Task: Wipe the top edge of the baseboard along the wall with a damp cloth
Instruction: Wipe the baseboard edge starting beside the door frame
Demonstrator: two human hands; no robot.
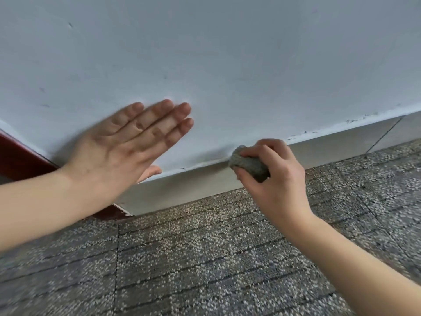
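Note:
A pale grey baseboard (330, 147) runs along the foot of the white wall (227, 65), rising toward the right. My right hand (275, 176) grips a bunched grey cloth (248, 164) and holds it against the baseboard's top edge near the middle of the view. My left hand (123, 144) lies flat with straight fingers on or close to the wall, left of the cloth and above the baseboard; it looks slightly blurred.
Speckled grey carpet tiles (205, 258) cover the floor below the baseboard. A dark red frame or door edge (20, 158) meets the wall at the far left. Small dark marks dot the wall above the baseboard's top edge to the right.

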